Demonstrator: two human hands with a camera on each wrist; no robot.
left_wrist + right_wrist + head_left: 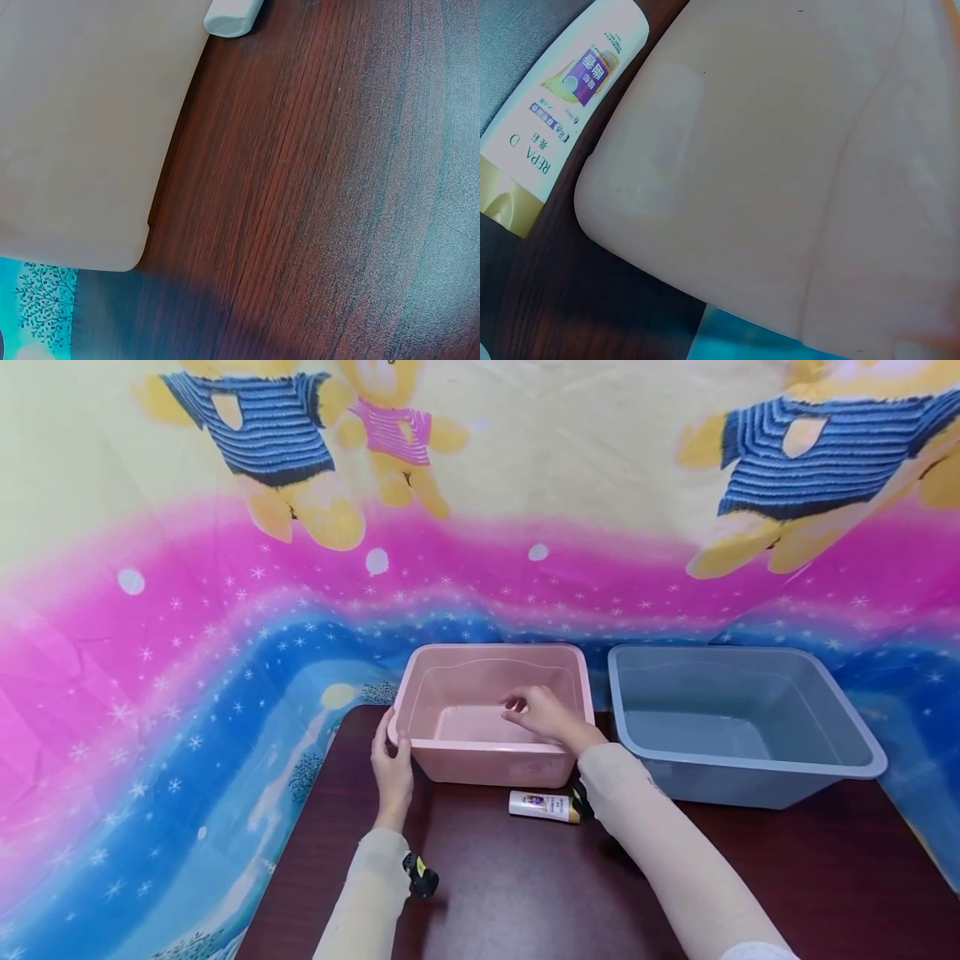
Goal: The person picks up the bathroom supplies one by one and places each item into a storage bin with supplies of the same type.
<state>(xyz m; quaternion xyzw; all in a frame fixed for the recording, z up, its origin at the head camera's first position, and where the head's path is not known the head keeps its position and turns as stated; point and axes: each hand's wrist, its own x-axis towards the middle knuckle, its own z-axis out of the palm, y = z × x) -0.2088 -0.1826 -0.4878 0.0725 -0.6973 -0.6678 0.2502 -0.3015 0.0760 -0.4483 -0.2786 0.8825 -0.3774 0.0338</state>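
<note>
A pink plastic basin (495,764) stands at the back left of the table. My left hand (393,777) holds its front left corner, fingers along the left side and thumb at the front rim. Over the inside of the basin is my right hand (543,714), its fingers loosely bent and no object showing in them. Just in front of the basin lies a white bottle with a gold cap (543,806), on its side below my right forearm. In the right wrist view the bottle (570,97) shows a purple label, beside the basin's wall (742,165).
A larger grey-blue basin (750,770) stands right of the pink one, with a narrow gap between them. Both rest on a dark wood table (495,893). Behind hangs a cloth (540,577) printed with bears. Each wrist wears a small black camera (422,877).
</note>
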